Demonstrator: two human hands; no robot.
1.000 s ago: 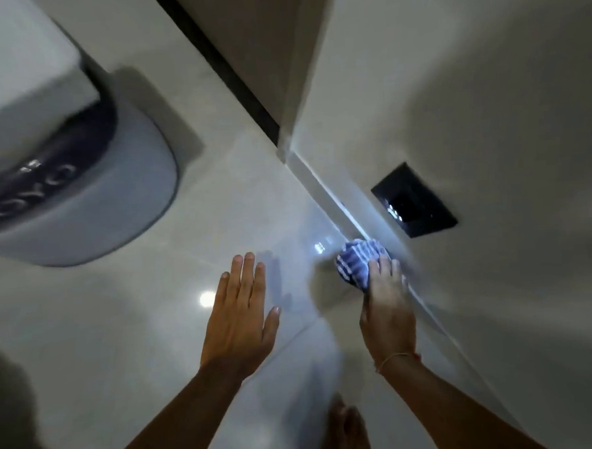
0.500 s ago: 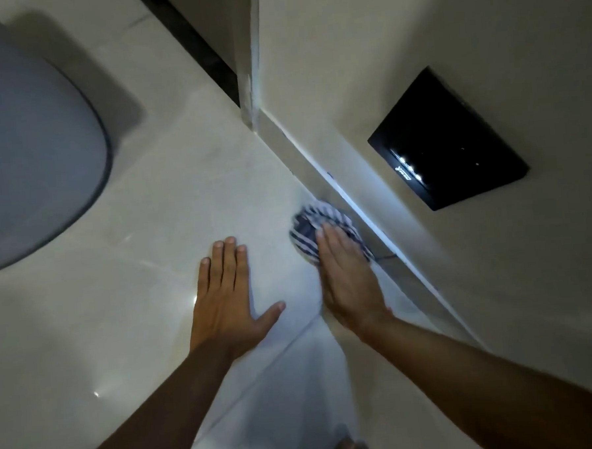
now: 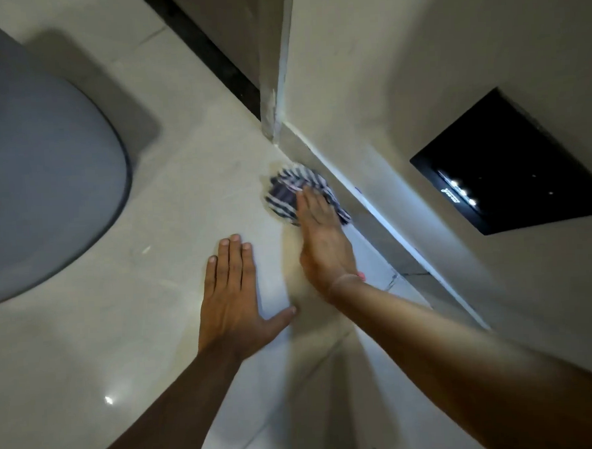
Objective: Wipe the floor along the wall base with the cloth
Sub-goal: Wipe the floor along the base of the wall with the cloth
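Note:
A bunched blue-and-white striped cloth [image 3: 288, 194] lies on the pale tiled floor [image 3: 170, 203], right beside the wall base [image 3: 358, 190] near the wall corner. My right hand [image 3: 322, 236] presses flat on the cloth's near part, fingers together and pointing toward the corner. My left hand [image 3: 233, 296] rests flat on the floor to the left of it, fingers spread and nothing in it. A bracelet shows at my right wrist.
A large grey rounded appliance base [image 3: 42, 189] stands on the floor at the left. A black switch plate [image 3: 514, 161] sits low on the wall at the right. A dark threshold strip [image 3: 210, 53] runs along the floor past the corner.
My right hand has slid the cloth along the wall base toward the corner. The view has moved closer in, and my left hand stays planted on the floor.

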